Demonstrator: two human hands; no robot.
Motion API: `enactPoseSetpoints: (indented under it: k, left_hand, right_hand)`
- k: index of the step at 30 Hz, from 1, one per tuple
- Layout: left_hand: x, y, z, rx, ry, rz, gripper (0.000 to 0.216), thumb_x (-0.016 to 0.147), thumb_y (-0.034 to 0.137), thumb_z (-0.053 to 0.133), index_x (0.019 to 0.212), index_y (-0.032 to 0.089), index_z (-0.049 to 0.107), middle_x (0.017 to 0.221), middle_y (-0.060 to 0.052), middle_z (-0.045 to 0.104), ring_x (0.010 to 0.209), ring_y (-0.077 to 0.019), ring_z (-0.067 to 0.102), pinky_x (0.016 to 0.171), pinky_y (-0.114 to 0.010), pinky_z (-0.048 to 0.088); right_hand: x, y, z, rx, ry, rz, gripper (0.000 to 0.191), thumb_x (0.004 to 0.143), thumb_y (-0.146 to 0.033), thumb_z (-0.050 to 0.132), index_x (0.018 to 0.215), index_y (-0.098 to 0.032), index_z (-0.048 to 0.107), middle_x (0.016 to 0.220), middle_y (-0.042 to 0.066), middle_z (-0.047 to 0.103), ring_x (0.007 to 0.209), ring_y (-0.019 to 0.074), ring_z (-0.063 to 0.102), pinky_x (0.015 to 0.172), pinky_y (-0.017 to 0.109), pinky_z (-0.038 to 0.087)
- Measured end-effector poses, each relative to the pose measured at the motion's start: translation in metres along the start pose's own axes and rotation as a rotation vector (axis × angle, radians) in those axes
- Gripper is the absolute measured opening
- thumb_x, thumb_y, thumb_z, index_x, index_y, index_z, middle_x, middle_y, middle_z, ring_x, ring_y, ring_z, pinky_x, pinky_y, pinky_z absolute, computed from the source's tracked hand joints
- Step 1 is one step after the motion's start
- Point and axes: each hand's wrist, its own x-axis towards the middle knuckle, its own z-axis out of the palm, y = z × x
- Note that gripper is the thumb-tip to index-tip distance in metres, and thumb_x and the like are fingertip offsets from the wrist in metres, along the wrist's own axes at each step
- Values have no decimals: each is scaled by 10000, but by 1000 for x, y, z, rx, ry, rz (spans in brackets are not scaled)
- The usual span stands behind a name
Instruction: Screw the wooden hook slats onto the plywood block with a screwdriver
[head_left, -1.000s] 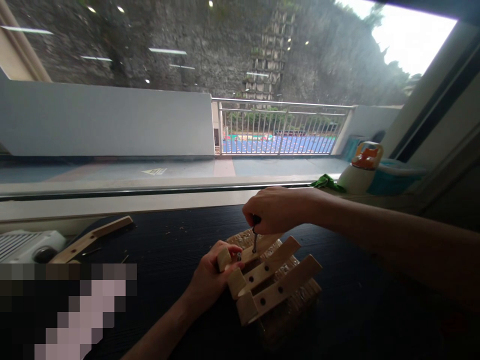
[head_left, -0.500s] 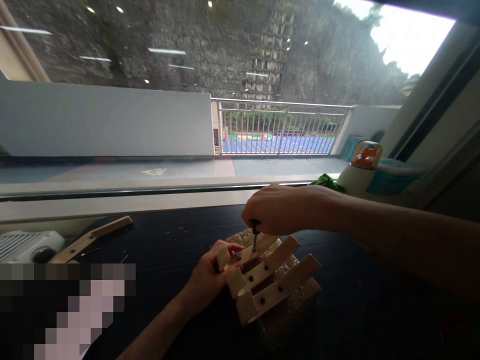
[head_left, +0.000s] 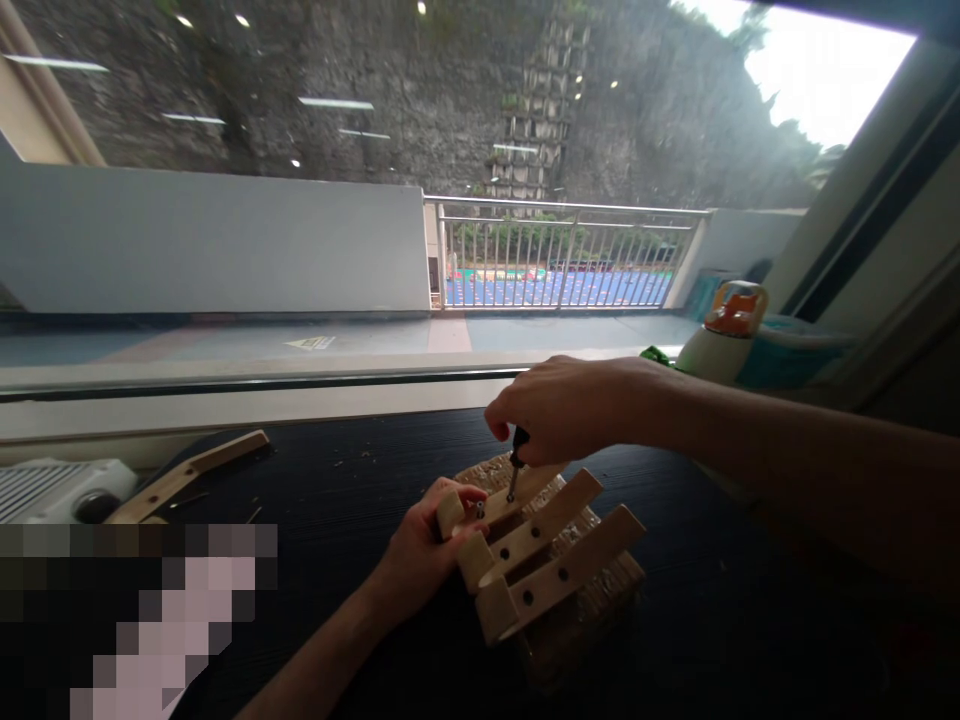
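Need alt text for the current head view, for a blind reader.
The right hand holds a black-handled screwdriver, its tip at a wooden bar that the left hand grips, beside two similar bars, at a dark table by a window.

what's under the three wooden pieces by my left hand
A shiny, bumpy brown base shows between and beyond the wooden pieces. The part directly beneath them is covered, and what it's made of is unclear.

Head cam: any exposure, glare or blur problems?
Head view: sky blown out upper right; bright streaks, likely reflections, on the window; right hand and wooden pieces dim but legible; black tabletop mostly in shadow; lower-left corner pixelated.
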Motion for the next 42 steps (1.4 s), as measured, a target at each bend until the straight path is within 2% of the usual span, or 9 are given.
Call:
enactPoseSetpoints:
  k: [4,8,15,21,26,30,36,39,42]
  left_hand:
    - [-1,1,1,-14,1,-16,192,756,247,613,934,176,628,864,-11,539,701,-130,509,643,-231,423]
    - [-1,1,1,-13,2,-25,190,756,254,613,929,177,625,876,-13,545,705,-132,515,642,-231,426]
    - [-1,3,1,3,5,-34,188,754,260,611,925,182,623,852,-9,558,716,-140,525,654,-234,431]
    - [-1,1,0,-14,3,-20,197,752,267,614,930,183,623,847,-10,556,703,-138,520,639,-233,436]
    - [-1,3,0,-10,-12,-28,208,755,267,612,943,180,628,866,-13,551,699,-131,512,647,-231,436]
    - [0,4,0,-22,-14,-34,205,757,275,609,940,182,627,873,-12,550,700,-132,516,648,-230,436]
    - [-1,4,1,-16,4,-32,206,745,273,620,927,178,632,852,-11,566,706,-140,532,647,-232,438]
    - [-1,5,1,-3,8,-31,207,745,271,621,929,178,633,839,-10,575,697,-140,532,640,-234,437]
    - [-2,5,0,6,5,-33,211,753,279,614,936,173,627,829,-9,572,680,-133,519,630,-232,433]
  right_hand:
    - [-4,3,-1,41,-16,-70,176,705,-116,580,795,-228,682,702,13,665,563,144,532,514,294,364]
    - [-3,6,5,8,2,-124,190,741,-97,536,791,-200,688,694,27,666,570,144,527,528,292,366]
    - [-2,4,11,-35,-21,-92,203,770,-99,500,786,-176,687,714,55,671,576,154,532,546,301,371]
    - [-5,0,5,-3,9,-48,215,705,-99,560,848,-205,680,783,42,675,643,170,553,532,293,370]
    - [-6,4,6,-10,-8,-91,208,733,-78,510,788,-185,680,681,38,653,554,144,513,493,285,350]
    - [-2,6,10,-17,-3,-124,204,749,-78,492,746,-169,675,680,54,651,559,147,513,511,291,355]
    - [-1,-1,10,-5,-5,-72,199,772,-98,490,738,-165,674,740,74,666,633,169,553,579,307,390]
    - [-6,-1,6,18,2,-11,153,752,-137,542,804,-174,681,794,74,673,683,191,573,581,316,400]
    - [-11,4,2,54,5,25,190,717,-141,579,864,-202,682,813,52,675,684,193,577,549,308,395]
